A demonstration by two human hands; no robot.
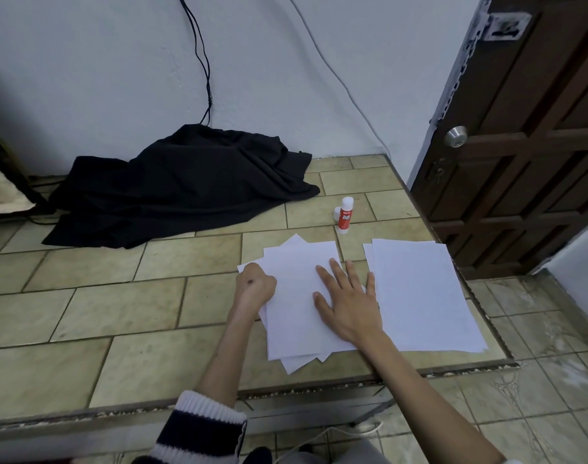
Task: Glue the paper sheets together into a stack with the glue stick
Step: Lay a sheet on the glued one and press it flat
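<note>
The right hand (348,304) lies flat, palm down, fingers straight and spread, pressing on the top sheet of the fanned paper stack (299,296) at centre frame. Its bare forearm enters from the lower right corner.

The left hand (254,284) is at the stack's left edge, fingers curled under into a loose fist; whether they pinch the sheet edges cannot be determined. Its forearm rises from lower centre, with a ribbed knit sleeve (199,426) in dark and white stripes pushed back.

The stack consists of several thin white sheets, corners misaligned. A second pile of white sheets (419,293) lies just right of it, near the right hand's little finger.

The glue stick (345,216), a red cylinder with white base, stands upright above the stack, uncapped; its white cap (336,214) stands just beside it.

All items rest on a tiled surface (118,313) of glossy beige rectangles. A crumpled black cloth (185,185) lies in the upper left. A dark panelled wooden door (527,145) with metal knob occupies the upper right.
</note>
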